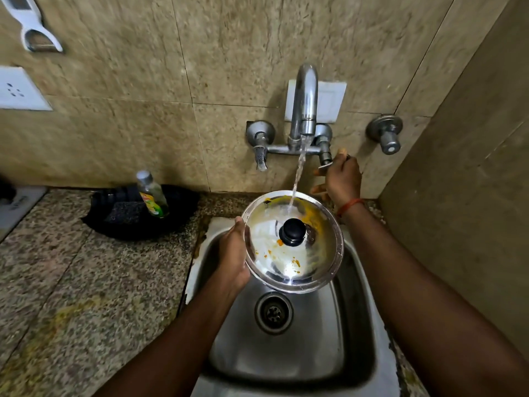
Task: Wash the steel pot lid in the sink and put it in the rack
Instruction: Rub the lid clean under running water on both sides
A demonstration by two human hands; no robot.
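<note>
A round steel pot lid [312, 262] with a black knob and yellow food stains is held tilted over the steel sink [289, 345]. My left hand [233, 253] grips its left rim. Water from the chrome tap [305, 104] runs onto the lid's far edge. My right hand [342, 179] reaches past the lid and holds the tap's right handle [326, 161] at the wall. No rack is in view.
On the speckled granite counter [71, 276] left of the sink, a black tray [137, 224] holds a scrub pad and a dish-soap bottle [151, 194]. The tap's left handle [261, 159] hangs down. A separate wall valve [386, 133] sits right. A tiled side wall [472, 196] closes in the right.
</note>
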